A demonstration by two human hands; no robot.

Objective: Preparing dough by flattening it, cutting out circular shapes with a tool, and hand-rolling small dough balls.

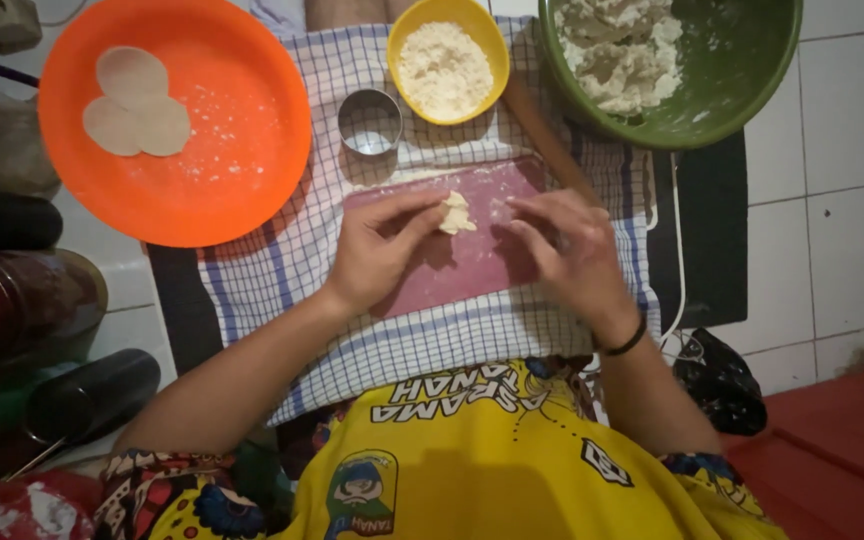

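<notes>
Two hands are over the pink board (472, 265), which lies on a blue-checked cloth (282, 260) on the tiled floor (852, 200). I see my left hand (377, 250) pinching a small lump of pale dough (456, 214) between thumb and fingertips, holding it just above the middle of the board. My right hand (567, 250) sits just to the right of the lump, fingers curled loosely and empty as far as I can tell, its tips near the dough but apart from it. A dark band circles the right wrist. Far left, an orange plate (242, 150) carries three flat dough rounds (137, 105), overlapping one another. Between that plate and the board stands a round metal cutter (370, 122). Just beyond it is a yellow bowl of flour (448, 60), and far right a green bowl (742, 70) holding a rough mass of dough.
</notes>
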